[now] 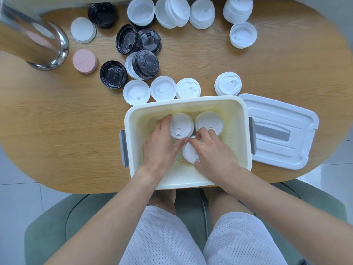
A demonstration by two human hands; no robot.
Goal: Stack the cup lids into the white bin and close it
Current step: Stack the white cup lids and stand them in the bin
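Inside the white bin (188, 104), both hands' fingers clamp the near lid stack (189, 153): left hand (159, 148) leftward, right hand (214, 152) rightward.

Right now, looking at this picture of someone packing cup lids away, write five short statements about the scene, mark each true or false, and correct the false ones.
1. The bin's cover lies on the table to the right of the white bin. True.
2. Three stacks of white lids stand inside the bin. True.
3. Black lids are already in the bin. False: they are all on the table, left of and beyond the bin.
4. Both hands are outside the bin. False: the left hand and right hand reach into it, touching the stacks.
5. The pink round container sits beside the shiny metal object. True.
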